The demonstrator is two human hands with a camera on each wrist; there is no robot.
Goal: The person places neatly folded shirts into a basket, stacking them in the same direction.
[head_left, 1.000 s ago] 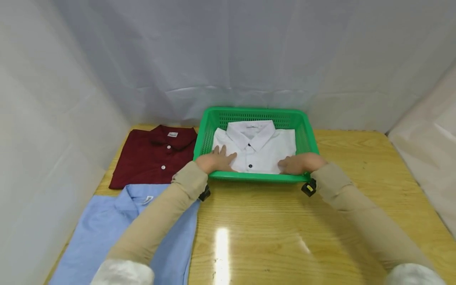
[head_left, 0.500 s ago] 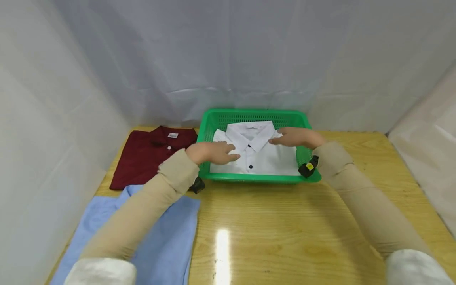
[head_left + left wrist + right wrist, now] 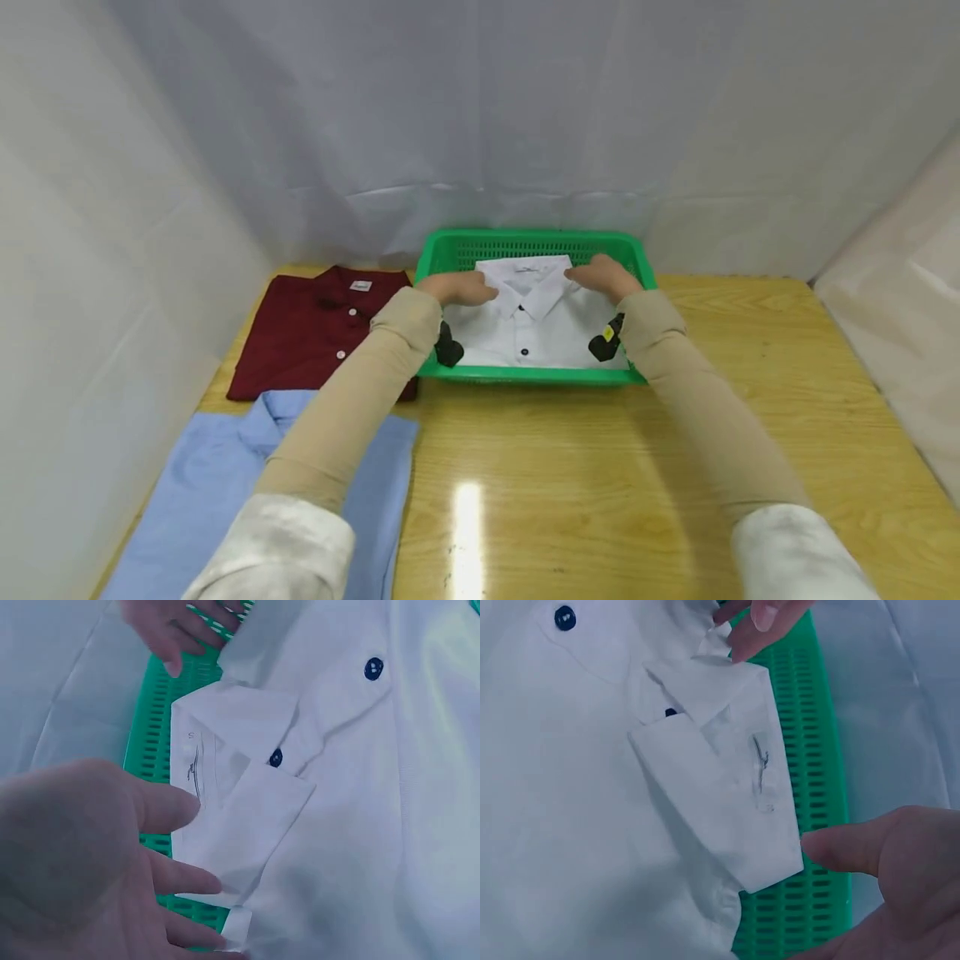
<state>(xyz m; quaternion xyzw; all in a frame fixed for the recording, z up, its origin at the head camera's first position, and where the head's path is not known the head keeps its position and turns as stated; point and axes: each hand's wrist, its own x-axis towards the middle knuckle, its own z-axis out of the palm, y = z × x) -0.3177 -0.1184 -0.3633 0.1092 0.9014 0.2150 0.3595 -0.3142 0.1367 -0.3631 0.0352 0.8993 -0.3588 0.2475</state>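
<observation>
A folded white shirt (image 3: 525, 325) with dark buttons lies collar-up in a green plastic basket (image 3: 528, 374). My left hand (image 3: 463, 288) is at the left side of its collar. In the left wrist view the fingers of this left hand (image 3: 97, 855) are spread and fairly straight, their tips at the shirt's shoulder edge. At the collar's right side is my right hand (image 3: 606, 277). From the right wrist, the right hand (image 3: 900, 862) shows an extended thumb beside the collar; its other fingers are mostly out of frame. Neither hand visibly grips cloth.
Left of the basket lies a folded maroon polo shirt (image 3: 300, 333). A folded light blue shirt (image 3: 202, 483) is nearer, partly under my left forearm. The wooden table (image 3: 555, 475) is enclosed by pale sheeting (image 3: 555, 108) at the back and sides.
Both hands have lifted from the white shirt's lower front and moved away from me to the two sides of its collar. The shirt and basket stay nearly in place.
</observation>
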